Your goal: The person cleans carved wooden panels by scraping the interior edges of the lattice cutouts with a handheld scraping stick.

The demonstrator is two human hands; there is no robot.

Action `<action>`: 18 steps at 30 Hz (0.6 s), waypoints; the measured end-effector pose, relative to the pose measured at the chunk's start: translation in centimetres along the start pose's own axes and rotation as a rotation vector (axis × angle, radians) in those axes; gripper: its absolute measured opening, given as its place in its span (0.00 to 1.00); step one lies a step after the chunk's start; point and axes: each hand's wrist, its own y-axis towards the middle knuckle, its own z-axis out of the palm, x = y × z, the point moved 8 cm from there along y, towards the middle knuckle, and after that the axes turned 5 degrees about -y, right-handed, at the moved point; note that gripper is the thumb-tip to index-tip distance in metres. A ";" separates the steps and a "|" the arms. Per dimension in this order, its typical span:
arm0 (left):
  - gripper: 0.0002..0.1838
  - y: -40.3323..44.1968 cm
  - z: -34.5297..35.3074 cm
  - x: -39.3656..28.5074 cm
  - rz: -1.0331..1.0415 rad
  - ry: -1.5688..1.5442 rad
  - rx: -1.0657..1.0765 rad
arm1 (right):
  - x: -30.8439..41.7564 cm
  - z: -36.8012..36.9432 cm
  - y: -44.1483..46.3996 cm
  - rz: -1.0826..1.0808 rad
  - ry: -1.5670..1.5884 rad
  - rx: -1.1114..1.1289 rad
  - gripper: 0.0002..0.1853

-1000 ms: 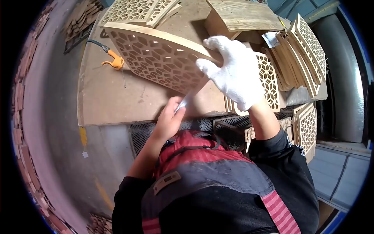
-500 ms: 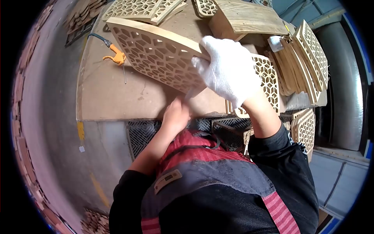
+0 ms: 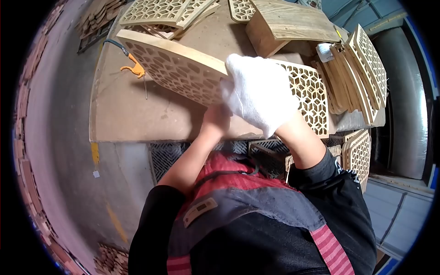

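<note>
One air gun (image 3: 134, 68) neighbours the panel (image 3: 181, 52) the right hand (image 3: 260, 95) grips; left hand (image 3: 217, 118) half-hidden, grip unclear.

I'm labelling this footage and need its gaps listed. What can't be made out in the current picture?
All in the head view:
left hand: fingertips hidden by the gloved right hand
held panel: near end behind that same hand
upper-left panel: cut off by the top edge
badge: lettering too small

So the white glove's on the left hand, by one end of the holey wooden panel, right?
Not quite: the head view shows the white glove on the right hand; the left hand is bare. The glove is indeed by one end of the wooden panel.
</note>
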 end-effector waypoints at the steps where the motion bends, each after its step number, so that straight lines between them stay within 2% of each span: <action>1: 0.18 -0.5 -0.5 -0.6 0.013 0.015 -0.015 | -0.1 0.1 0.1 0.002 -0.006 0.001 0.10; 4: 0.20 -2.3 -2.7 -3.5 0.027 0.102 -0.054 | 0.1 0.0 0.1 -0.016 -0.006 -0.011 0.10; 6: 0.18 -2.6 -3.1 -4.3 -0.062 0.052 -0.042 | -0.2 0.2 0.1 -0.005 -0.008 0.019 0.10; 9: 0.17 -1.6 -2.5 -3.3 -0.245 -0.106 -0.013 | -0.6 0.0 0.4 -0.040 -0.032 -0.078 0.10; 10: 0.19 -0.6 -2.2 -3.4 -0.057 -0.017 -0.073 | -0.5 -0.2 0.2 -0.061 -0.039 -0.118 0.10; 13: 0.17 -1.4 -2.3 -2.4 -0.125 -0.072 -0.085 | -0.5 0.2 0.4 0.010 -0.029 0.005 0.10; 15: 0.15 -2.1 -2.9 -3.2 -0.192 -0.110 -0.031 | -0.7 0.2 0.5 -0.004 0.012 -0.019 0.10; 16: 0.14 -1.8 -2.7 -3.2 -0.168 -0.132 -0.056 | -0.8 0.2 0.6 -0.020 0.016 -0.059 0.10; 18: 0.14 -0.4 -1.4 -2.7 0.172 0.113 -0.090 | -0.7 0.0 0.6 -0.019 0.016 -0.070 0.09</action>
